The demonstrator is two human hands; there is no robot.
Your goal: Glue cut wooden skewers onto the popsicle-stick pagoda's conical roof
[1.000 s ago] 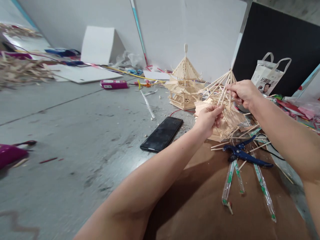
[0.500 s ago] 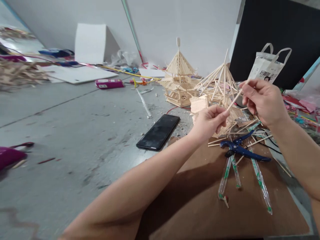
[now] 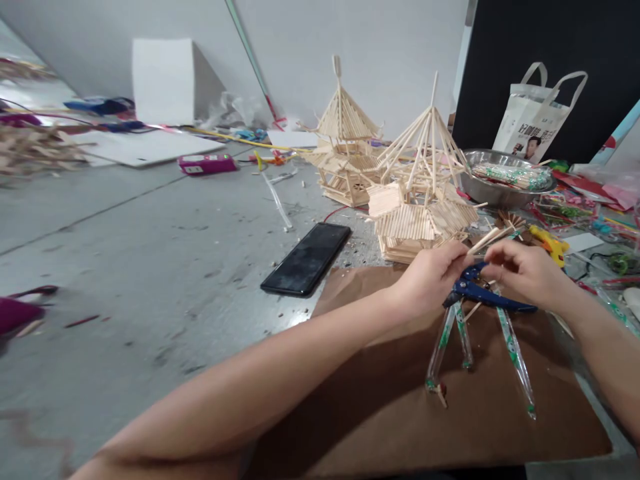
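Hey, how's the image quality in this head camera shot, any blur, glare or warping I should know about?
Head view: light is soft and even, the arms cast a faint shadow on the cardboard; the phone screen shows a dull sheen, no harsh glare; the left edge with the stick pile is smeared; wall lines lean, a wide-lens warp; the left hand, right hand and stick model are fairly sharp.

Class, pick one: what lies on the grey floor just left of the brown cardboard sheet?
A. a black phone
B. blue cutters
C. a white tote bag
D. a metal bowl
A: the black phone lies flat on the floor, beside the cardboard sheet.
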